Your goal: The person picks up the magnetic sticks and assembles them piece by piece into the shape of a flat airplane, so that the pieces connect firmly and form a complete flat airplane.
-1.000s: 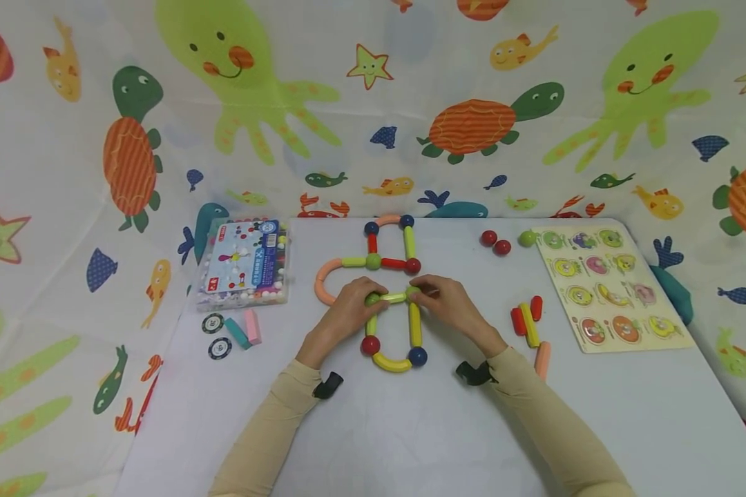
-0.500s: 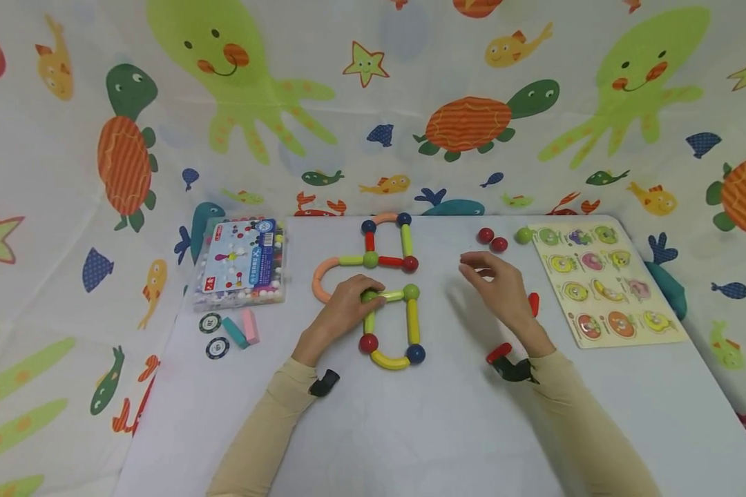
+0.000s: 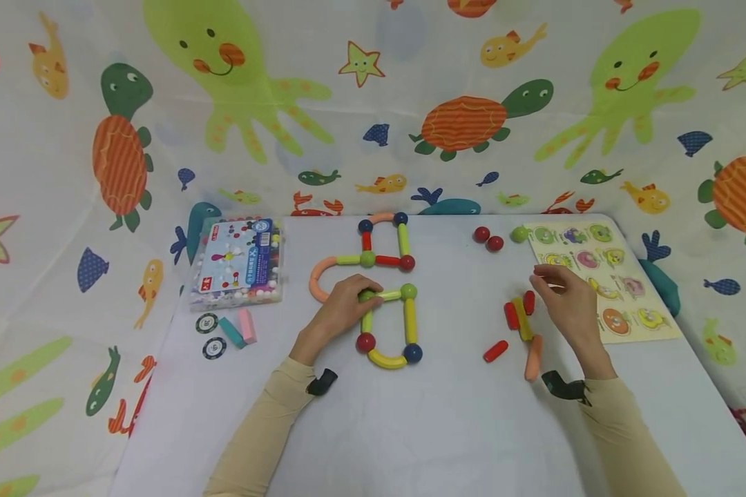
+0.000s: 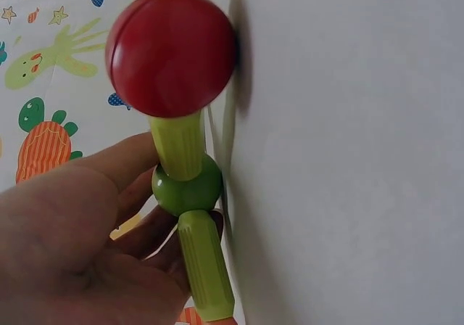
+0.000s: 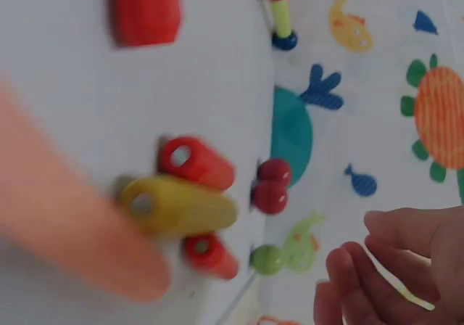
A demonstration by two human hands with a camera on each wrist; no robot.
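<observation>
My left hand (image 3: 345,307) pinches a green ball (image 4: 187,187) at the upper left corner of a lower loop of magnetic rods and balls. From that ball, a light green rod (image 3: 389,295) runs to another green ball (image 3: 408,291). The loop also has a red ball (image 3: 365,342), a yellow rod (image 3: 409,321), a curved yellow rod (image 3: 387,359) and a blue ball (image 3: 413,353). My right hand (image 3: 568,307) hovers over the left part of the wooden puzzle board (image 3: 655,331), fingers loosely bent and holding nothing. Loose red rods (image 3: 511,316) and a short yellow rod (image 3: 523,319) lie left of it.
Above the loop lies another rod-and-ball figure (image 3: 387,261) with a curved orange side. Two red balls (image 3: 494,243) and a green ball (image 3: 519,234) lie at the back right. A bead box (image 3: 239,262), round chips (image 3: 214,348) and small blocks (image 3: 247,326) are at left.
My right hand has let go of the loop's upper right green ball and moved right, to the puzzle board. The left hand stays on its ball. The loose rods have come into fuller view.
</observation>
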